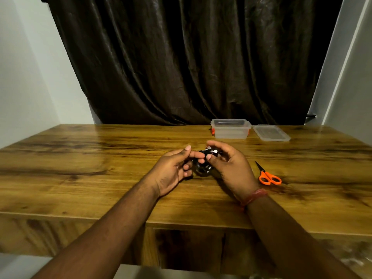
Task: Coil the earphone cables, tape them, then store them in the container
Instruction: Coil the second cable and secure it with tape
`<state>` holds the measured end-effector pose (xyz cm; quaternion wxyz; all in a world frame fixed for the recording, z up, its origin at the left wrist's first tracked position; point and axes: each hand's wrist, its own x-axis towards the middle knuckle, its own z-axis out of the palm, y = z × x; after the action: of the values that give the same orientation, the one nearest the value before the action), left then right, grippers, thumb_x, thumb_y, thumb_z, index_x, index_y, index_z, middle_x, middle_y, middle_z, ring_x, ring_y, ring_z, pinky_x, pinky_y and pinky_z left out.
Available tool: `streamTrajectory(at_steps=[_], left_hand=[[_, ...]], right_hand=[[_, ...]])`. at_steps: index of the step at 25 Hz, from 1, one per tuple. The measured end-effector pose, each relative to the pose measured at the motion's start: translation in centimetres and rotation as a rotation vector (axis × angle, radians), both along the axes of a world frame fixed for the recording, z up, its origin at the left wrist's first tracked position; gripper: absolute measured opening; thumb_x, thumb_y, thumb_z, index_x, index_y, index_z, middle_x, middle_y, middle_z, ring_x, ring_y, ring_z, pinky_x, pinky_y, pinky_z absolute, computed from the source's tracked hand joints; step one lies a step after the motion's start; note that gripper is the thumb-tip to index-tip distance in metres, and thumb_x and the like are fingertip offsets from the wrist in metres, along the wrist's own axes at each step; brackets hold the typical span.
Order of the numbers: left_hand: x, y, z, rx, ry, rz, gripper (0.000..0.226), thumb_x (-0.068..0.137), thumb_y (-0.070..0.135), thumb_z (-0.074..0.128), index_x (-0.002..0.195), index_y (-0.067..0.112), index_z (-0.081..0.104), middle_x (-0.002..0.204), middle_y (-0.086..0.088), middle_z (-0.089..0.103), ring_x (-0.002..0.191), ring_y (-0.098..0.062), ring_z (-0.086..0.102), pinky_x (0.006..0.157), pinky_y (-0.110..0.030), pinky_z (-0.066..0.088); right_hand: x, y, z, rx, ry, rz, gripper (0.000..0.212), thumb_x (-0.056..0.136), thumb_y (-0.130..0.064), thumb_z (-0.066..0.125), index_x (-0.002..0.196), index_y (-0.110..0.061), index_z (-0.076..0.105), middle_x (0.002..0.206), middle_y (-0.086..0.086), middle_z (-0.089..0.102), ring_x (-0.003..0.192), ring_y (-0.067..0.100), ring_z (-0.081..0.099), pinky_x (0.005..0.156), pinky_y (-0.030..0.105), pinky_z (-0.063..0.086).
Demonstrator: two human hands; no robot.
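Head view only. Black earphones bunched between both hands above the table, mostly covered by fingers; coil shape and long axis not readable, too dark and blurred. Two silver tips poke up from the top of the bundle, pointing toward the curtain. Lower part of the bundle hangs close to the tabletop; contact not clear.

Left hand: thumb and forefinger pinching the bundle's left side, other fingers curled under. Right hand: thumb pressed on the bundle's right, fingers curled round behind it; red band on the wrist.

Clear container at the far edge, lid off, inside hard to make out, orange clip on its left end. Lid flat just right of it. Orange scissors right of the right hand, blades pointing away and left. Forearms cut off at the frame bottom.
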<state>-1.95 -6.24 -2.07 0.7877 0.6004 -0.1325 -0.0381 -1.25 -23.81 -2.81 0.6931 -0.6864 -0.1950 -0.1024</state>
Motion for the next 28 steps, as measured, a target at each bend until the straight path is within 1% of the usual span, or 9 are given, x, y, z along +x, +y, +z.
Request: streamTrajectory(at_steps=[4,6,9,14,17,19,23,26,28], left_hand=[[0.0,0.4,0.4,-0.054,-0.011,0.131,0.041,0.104,0.030,0.040,0.114,0.003,0.068,0.101,-0.009,0.073,0.056,-0.010,0.049,0.049,-0.021,0.041],[0.0,0.7,0.5,-0.112,-0.019,0.217,0.043,0.105,0.032,0.037,0.119,0.003,0.065,0.116,-0.013,0.070,0.074,-0.019,0.069,0.063,-0.026,0.058],[0.3,1.0,0.3,-0.211,-0.029,0.285,0.045,0.106,0.031,0.033,0.125,0.000,0.059,0.124,-0.019,0.065,0.106,-0.028,0.070,0.088,-0.040,0.059],[1.4,1.6,-0.1,-0.323,-0.057,0.463,0.043,0.106,0.029,0.035,0.134,0.000,0.050,0.134,-0.019,0.056,0.116,-0.028,0.064,0.097,-0.045,0.053],[1.4,1.3,-0.3,-0.098,-0.124,0.571,0.031,0.106,0.026,0.037,0.129,0.011,0.051,0.137,-0.009,0.048,0.115,-0.022,0.063,0.091,-0.038,0.056],[1.0,0.7,-0.6,0.155,-0.208,0.593,0.030,0.105,0.024,0.041,0.131,0.016,0.052,0.134,-0.003,0.044,0.115,-0.016,0.059,0.094,-0.032,0.053],[0.5,-0.4,-0.9,0.581,-0.361,0.533,0.045,0.099,0.024,0.056,0.142,0.014,0.047,0.131,0.008,0.039,0.111,0.001,0.052,0.091,-0.009,0.043],[0.9,-0.6,-1.3,0.730,-0.474,0.472,0.056,0.091,0.028,0.068,0.141,0.014,0.047,0.131,0.008,0.038,0.113,-0.003,0.053,0.096,-0.015,0.047],[1.1,-0.6,-1.4,0.857,-0.533,0.472,0.062,0.087,0.037,0.072,0.141,0.018,0.048,0.133,0.008,0.038,0.115,-0.004,0.050,0.099,-0.020,0.046]], right_hand=[[-0.1,-0.9,0.3,-0.068,-0.069,-0.257,0.038,0.096,-0.009,0.059,0.131,-0.023,0.057,0.124,-0.009,0.061,0.112,0.001,0.059,0.095,0.020,0.049],[-0.2,-1.4,0.4,-0.094,-0.126,-0.379,0.033,0.095,-0.009,0.058,0.124,-0.024,0.059,0.119,-0.007,0.063,0.108,0.004,0.059,0.095,0.024,0.049],[-0.2,-2.6,0.7,-0.196,-0.122,-0.479,0.025,0.094,-0.008,0.057,0.114,-0.022,0.062,0.111,-0.004,0.064,0.104,0.010,0.060,0.092,0.029,0.050],[-1.4,-5.7,0.8,-1.022,-0.110,-0.477,0.019,0.093,-0.035,0.059,0.108,-0.025,0.064,0.109,-0.007,0.056,0.111,0.015,0.048,0.096,0.035,0.045],[-2.3,-5.5,0.3,-1.290,-0.172,-0.468,0.027,0.091,-0.047,0.055,0.108,-0.030,0.067,0.110,-0.007,0.059,0.111,0.016,0.048,0.097,0.035,0.043],[-2.0,-5.1,0.1,-1.319,-0.207,-0.472,0.022,0.093,-0.041,0.052,0.105,-0.030,0.067,0.109,-0.007,0.062,0.108,0.018,0.052,0.096,0.037,0.042],[-0.6,-3.9,0.9,-1.147,-0.233,-0.464,0.014,0.096,-0.033,0.051,0.100,-0.028,0.064,0.103,-0.005,0.063,0.099,0.019,0.058,0.091,0.040,0.046],[0.1,-1.9,1.4,-0.921,-0.318,-0.339,0.010,0.094,-0.027,0.058,0.099,-0.025,0.066,0.101,-0.006,0.065,0.095,0.018,0.059,0.087,0.038,0.048],[0.2,-0.8,0.8,-0.905,-0.411,-0.239,0.009,0.094,-0.025,0.059,0.099,-0.026,0.067,0.100,-0.008,0.065,0.096,0.016,0.058,0.088,0.037,0.047]])
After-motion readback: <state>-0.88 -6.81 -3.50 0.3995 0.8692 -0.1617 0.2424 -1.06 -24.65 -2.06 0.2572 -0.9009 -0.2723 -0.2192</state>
